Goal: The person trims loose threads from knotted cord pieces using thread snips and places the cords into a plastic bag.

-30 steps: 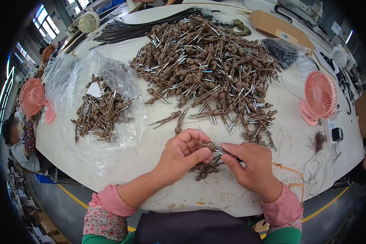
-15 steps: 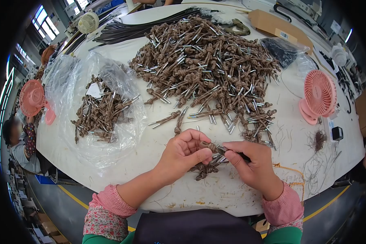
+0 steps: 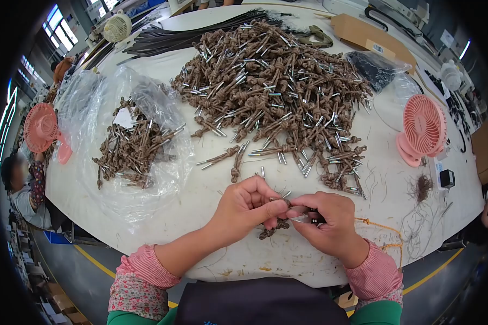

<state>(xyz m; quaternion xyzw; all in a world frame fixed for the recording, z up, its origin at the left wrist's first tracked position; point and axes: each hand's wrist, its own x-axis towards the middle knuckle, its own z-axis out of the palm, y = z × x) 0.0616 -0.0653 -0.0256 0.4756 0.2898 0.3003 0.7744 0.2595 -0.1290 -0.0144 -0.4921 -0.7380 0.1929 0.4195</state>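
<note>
My left hand (image 3: 249,210) is closed, pinching a brown knotted cord (image 3: 285,203) between thumb and fingers. A silver metal tip on the cord sticks up above the thumb; much of the knot is hidden. Close against it, my right hand (image 3: 331,225) is wrapped round a small pair of thread snips (image 3: 303,215), dark at the handle with bright blades. The blades are right beside the left fingertips; I cannot tell whether they touch the cord. Just below the hands, more knotted cord (image 3: 271,230) lies on the table. Beyond them rises a large heap of knotted cords (image 3: 271,92) with silver tips.
A clear plastic bag (image 3: 130,206) with more knotted cords (image 3: 133,151) lies on the left. Pink fans stand at left (image 3: 41,128) and right (image 3: 424,127). An orange string (image 3: 382,223) runs along the table (image 3: 222,265) by my right hand. Thread scraps (image 3: 422,187) lie farther right.
The held cord has been turned and sits deeper in my left fingers, its metal tip now pointing up. My right hand has shifted slightly left and down with the snips.
</note>
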